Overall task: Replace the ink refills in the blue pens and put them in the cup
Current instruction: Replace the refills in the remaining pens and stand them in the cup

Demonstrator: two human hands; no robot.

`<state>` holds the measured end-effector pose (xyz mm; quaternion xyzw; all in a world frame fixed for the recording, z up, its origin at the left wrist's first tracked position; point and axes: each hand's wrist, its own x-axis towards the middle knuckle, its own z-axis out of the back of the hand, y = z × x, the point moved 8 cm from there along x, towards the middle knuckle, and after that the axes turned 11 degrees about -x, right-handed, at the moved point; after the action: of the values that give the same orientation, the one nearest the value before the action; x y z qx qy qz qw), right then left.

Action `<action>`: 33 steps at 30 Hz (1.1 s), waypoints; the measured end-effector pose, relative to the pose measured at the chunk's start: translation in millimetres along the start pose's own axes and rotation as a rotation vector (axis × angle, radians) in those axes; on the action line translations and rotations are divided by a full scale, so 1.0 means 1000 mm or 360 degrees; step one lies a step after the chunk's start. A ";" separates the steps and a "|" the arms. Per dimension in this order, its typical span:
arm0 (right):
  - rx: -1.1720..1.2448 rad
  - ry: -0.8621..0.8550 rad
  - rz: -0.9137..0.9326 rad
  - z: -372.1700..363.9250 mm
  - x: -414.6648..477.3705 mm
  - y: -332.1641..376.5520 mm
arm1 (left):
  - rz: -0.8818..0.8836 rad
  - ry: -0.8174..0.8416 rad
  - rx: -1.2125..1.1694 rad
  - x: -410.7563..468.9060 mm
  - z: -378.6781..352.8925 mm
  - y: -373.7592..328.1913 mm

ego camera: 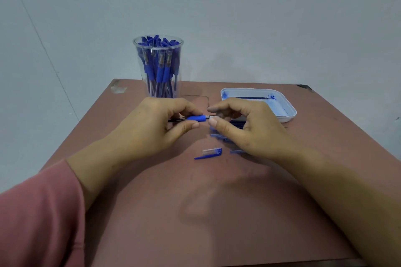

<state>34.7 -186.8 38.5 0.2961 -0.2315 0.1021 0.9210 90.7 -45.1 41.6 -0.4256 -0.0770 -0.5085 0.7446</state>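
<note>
- Pink sleeve (36,219) is covering my left forearm.
- Fingers of my left hand (152,128) are gripping the blue pen (195,118) above the desk (195,219).
- Fingers of my right hand (245,130) are pinching its tip.
- Pen cap (209,153) is lying beneath; cup (158,67) is standing behind.

Gripping blue pen (196,118) in left hand (156,123), pinching its tip with right hand (245,128), above table (195,201), near cup (158,65).

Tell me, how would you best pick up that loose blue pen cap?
Probably pinch the blue-and-clear plastic pen cap from above, across its thicker barrel, not the thin clip: it lies flat on the brown table with both long sides free.
</note>
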 end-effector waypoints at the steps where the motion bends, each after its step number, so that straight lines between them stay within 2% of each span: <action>1: -0.0011 -0.0008 0.0007 0.000 0.000 -0.001 | -0.0006 -0.0007 -0.0003 0.000 0.001 0.000; 6: -0.0108 -0.0059 0.0142 0.003 0.001 0.006 | -0.0021 -0.0033 -0.0030 0.000 0.002 0.000; 11: -0.0047 -0.0066 0.0094 0.003 0.001 0.003 | -0.0020 -0.0049 -0.0066 0.000 0.002 0.002; 16: -0.0170 -0.0168 0.0238 0.012 0.000 0.015 | -0.0039 -0.0105 -0.0094 0.001 0.004 0.000; 20: -0.0104 -0.0101 0.0118 0.007 0.000 0.007 | -0.0054 -0.0118 -0.0100 0.001 0.005 -0.003; 24: -0.0234 -0.0164 0.0237 0.010 0.000 0.012 | -0.0046 -0.0118 -0.0088 0.001 0.005 -0.001; 29: -0.0019 -0.0081 0.0064 0.007 0.000 0.007 | -0.0057 -0.0114 -0.0029 0.001 0.006 0.001; 33: 0.0006 -0.0042 0.0039 0.003 0.000 0.003 | -0.0039 -0.0103 -0.0003 0.001 0.006 0.004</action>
<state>32.7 -185.8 41.8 0.2964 -0.2470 0.1099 0.9160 96.1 -41.2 43.7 -0.4415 -0.1058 -0.5038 0.7349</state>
